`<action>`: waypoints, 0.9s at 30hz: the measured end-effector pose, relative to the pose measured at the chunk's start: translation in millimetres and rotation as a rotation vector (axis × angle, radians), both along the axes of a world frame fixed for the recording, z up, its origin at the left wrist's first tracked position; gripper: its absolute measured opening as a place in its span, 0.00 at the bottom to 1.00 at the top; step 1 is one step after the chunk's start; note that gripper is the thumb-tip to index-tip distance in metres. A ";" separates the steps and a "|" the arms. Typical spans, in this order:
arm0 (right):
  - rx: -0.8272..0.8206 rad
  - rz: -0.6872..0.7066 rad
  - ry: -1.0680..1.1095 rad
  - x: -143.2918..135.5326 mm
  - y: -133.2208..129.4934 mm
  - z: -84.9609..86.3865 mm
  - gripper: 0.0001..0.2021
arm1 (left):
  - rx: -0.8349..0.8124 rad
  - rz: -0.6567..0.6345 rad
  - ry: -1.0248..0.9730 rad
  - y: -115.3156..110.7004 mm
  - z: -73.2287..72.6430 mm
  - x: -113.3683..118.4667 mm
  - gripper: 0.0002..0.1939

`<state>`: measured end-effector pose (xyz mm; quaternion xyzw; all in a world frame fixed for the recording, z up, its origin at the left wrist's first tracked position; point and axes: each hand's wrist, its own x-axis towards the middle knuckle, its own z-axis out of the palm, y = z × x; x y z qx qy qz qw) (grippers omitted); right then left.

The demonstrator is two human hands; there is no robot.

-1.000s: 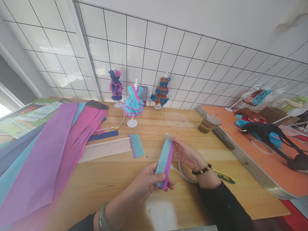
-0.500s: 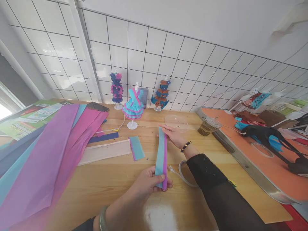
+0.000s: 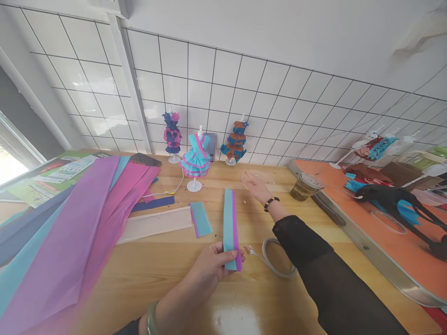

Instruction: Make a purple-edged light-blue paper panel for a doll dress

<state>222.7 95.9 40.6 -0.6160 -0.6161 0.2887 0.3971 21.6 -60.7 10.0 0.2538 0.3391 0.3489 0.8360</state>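
Observation:
A long turquoise strip with a purple edge (image 3: 229, 218) stands up from my left hand (image 3: 218, 260), which pinches its near end between thumb and fingers. Its far end is free. My right hand (image 3: 257, 187) reaches over a clear round plastic lid or dish (image 3: 268, 179) on the table; its fingers point away, and whether they hold anything small is too unclear to tell. Left of the strip lies a shorter turquoise piece with a purple edge (image 3: 201, 218). A roll of tape (image 3: 279, 258) with a loose end lies below my right forearm.
Small dress forms in turquoise (image 3: 195, 160), navy-pink (image 3: 172, 135) and brown-teal (image 3: 235, 143) stand by the tiled wall. Purple and pink sheets (image 3: 80, 223) cover the left. A lidded cup (image 3: 305, 187) stands beside an orange board (image 3: 363, 232) at right.
My right hand has let go of the strip's far end and moved away and slightly right, over the clear round item. My left hand still holds the near end. The view has shifted slightly.

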 end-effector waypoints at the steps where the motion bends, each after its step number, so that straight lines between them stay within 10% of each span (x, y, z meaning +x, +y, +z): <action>1: -0.001 -0.017 -0.038 5.7 -2.9 0.3 0.25 | -0.006 0.007 -0.013 0.1 0.4 0.0 0.12; 9: -0.101 -0.064 -0.324 69.1 -107.3 -2.6 0.24 | -0.044 -0.002 -0.012 -2.6 0.2 1.1 0.12; 17: -0.046 -0.071 -0.910 119.6 -230.7 -59.5 0.19 | -0.011 -0.041 0.003 -2.8 -2.3 0.8 0.15; 21: 0.090 -0.132 -1.068 132.7 -254.7 -78.8 0.19 | 0.037 -0.057 -0.001 -1.9 -5.3 -0.6 0.15; 27: -0.004 -0.401 -0.835 108.5 -258.2 -63.6 0.13 | 0.143 -0.017 -0.061 -0.1 -7.7 0.6 0.18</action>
